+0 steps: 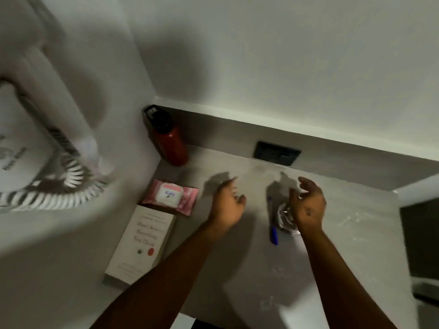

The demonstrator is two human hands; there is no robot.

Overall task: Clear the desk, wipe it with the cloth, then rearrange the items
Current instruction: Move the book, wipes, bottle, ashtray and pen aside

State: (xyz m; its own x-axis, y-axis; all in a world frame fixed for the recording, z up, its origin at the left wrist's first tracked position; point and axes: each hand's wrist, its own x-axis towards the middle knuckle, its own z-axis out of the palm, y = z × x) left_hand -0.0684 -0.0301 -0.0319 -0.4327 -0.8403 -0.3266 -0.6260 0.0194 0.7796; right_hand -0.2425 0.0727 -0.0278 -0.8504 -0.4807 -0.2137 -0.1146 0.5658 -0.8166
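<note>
On the grey desk [273, 276] a red water bottle [172, 144] with a black cap stands in the back left corner. In front of it lies a pink pack of wipes [172, 195], then a white book [142, 243] along the left wall. A blue pen [273, 230] lies mid-desk beside a clear glass [285, 217]. My left hand [226, 203] hovers open over bare desk, right of the wipes. Fingers spread, my right hand [308, 205] hangs just above the glass and partly hides it; it holds nothing. No cloth is in view.
A wall-mounted white hair dryer [35, 143] with a coiled cord [69, 181] hangs on the left wall. A black power socket [276, 153] sits in the back ledge. A dark opening [420, 238] borders the desk on the right.
</note>
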